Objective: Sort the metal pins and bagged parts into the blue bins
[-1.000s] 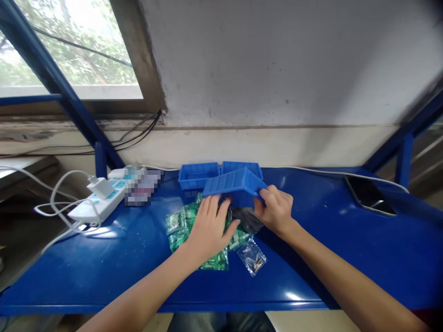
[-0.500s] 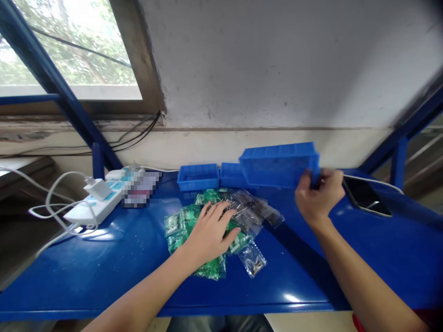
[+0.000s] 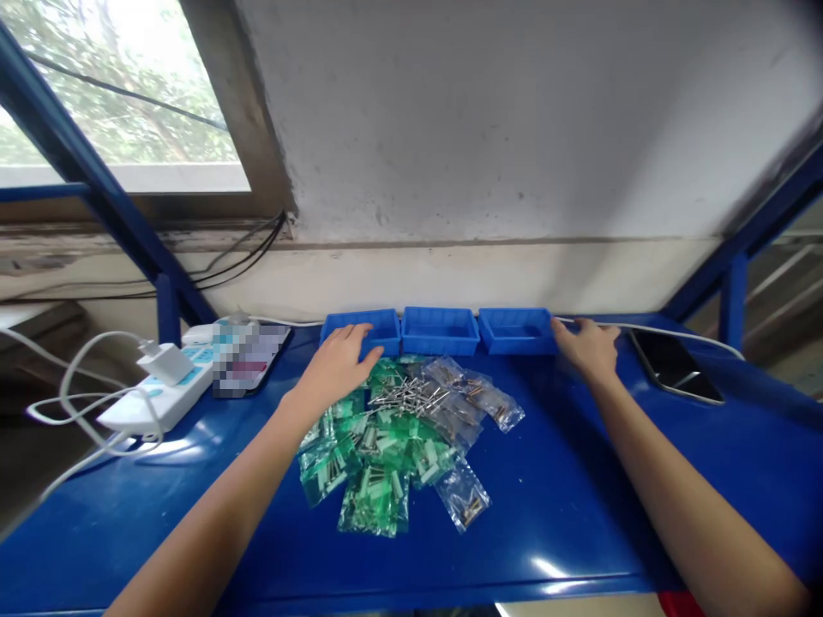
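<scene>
Three blue plastic bins stand in a row at the back of the table: a left bin [image 3: 387, 322], a middle bin [image 3: 441, 344] and a right bin [image 3: 519, 343]. My left hand [image 3: 340, 360] is open, its fingers over the front of the left bin and partly hiding it. At the right end of the right bin, my right hand [image 3: 588, 347] has its fingers apart and appears to touch the bin's side. In front lies a pile of green-tinted bags [image 3: 376, 501] with screws and pale plugs, loose screws [image 3: 411, 396] on top, and clear bags [image 3: 464, 495] holding small brass-coloured parts.
A white power strip [image 3: 151, 403] with a plugged-in charger [image 3: 165, 364] and looped cable lies at the left, beside a phone-like object [image 3: 257, 360] that is partly blurred. A dark phone [image 3: 675, 367] rests at the right. Blue frame posts [image 3: 733, 300] and a wall bound the table.
The bin that my right hand held up now sits on the table at the right of the row. My left hand has moved from the pile back and left to the left bin.
</scene>
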The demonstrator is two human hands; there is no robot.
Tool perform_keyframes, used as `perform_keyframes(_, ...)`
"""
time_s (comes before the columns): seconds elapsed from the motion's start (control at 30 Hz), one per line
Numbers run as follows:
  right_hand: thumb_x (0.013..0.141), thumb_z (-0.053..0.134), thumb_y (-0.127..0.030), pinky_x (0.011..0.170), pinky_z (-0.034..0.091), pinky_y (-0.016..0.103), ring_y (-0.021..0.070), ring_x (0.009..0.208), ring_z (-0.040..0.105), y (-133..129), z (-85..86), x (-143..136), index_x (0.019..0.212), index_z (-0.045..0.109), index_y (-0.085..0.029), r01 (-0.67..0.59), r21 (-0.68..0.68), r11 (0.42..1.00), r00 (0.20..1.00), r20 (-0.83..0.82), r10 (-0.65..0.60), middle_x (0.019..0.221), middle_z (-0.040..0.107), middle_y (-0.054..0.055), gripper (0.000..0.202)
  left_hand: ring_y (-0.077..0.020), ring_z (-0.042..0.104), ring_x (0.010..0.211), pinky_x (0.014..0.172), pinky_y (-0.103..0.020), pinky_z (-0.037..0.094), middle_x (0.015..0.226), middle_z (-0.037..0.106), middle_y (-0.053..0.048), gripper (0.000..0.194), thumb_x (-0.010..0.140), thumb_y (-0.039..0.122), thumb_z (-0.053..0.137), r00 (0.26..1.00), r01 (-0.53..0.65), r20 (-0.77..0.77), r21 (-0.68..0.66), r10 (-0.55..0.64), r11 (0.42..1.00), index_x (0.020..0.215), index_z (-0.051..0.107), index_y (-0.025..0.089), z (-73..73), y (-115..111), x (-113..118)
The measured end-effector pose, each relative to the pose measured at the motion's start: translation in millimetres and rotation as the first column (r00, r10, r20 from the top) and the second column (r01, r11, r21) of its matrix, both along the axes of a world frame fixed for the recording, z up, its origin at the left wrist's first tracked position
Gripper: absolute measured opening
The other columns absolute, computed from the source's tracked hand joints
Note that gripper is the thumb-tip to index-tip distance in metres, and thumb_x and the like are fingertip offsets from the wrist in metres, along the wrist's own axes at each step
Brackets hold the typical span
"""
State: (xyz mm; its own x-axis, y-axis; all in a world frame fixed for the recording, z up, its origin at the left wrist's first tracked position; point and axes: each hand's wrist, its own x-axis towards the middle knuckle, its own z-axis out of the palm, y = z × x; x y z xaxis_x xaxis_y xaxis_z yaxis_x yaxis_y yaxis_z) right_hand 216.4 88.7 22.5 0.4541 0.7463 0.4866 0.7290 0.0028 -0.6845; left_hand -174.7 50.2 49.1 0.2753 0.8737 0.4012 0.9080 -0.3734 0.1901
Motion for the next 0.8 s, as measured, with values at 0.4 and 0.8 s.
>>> perform_keyframes(0.4, 0.082, 0.047, -0.061, 0.089, 0.044, 0.04, 0.0294, 0.103, 0.06, 18, -5.5, -117, 0.122, 0.056, -0.013, -0.299, -0.199, 0.933, 0.791, 0.495, 0.359, 0.119, 0.061, 0.014, 0.063, -0.0332, 0.047, 0.122, 0.099, -0.054, 0.037, 0.136, 0.048, -0.016, 0.06, 0.082, 0.047, 0.053, 0.98, 0.143, -0.108, -0.209, -0.168, 0.968, 0.133, 0.044, 0.018, -7.2, 66, 10)
perform_keyframes(0.8, 0.088, 0.038, -0.053, 0.087, 0.045, 0.044, 0.0335, 0.105, 0.061, 13, -4.9, -119, 0.126, 0.053, -0.007, -0.275, -0.258, 0.926, 0.726, 0.576, 0.376, 0.128, 0.055, 0.02, 0.061, -0.037, 0.057, 0.11, 0.085, -0.046, 0.048, 0.134, 0.047, -0.024, 0.061, 0.085, 0.041, 0.056, 0.983, 0.077, -0.157, -0.122, -0.096, 0.99, 0.134, 0.04, 0.009, -13.0, 53, 37)
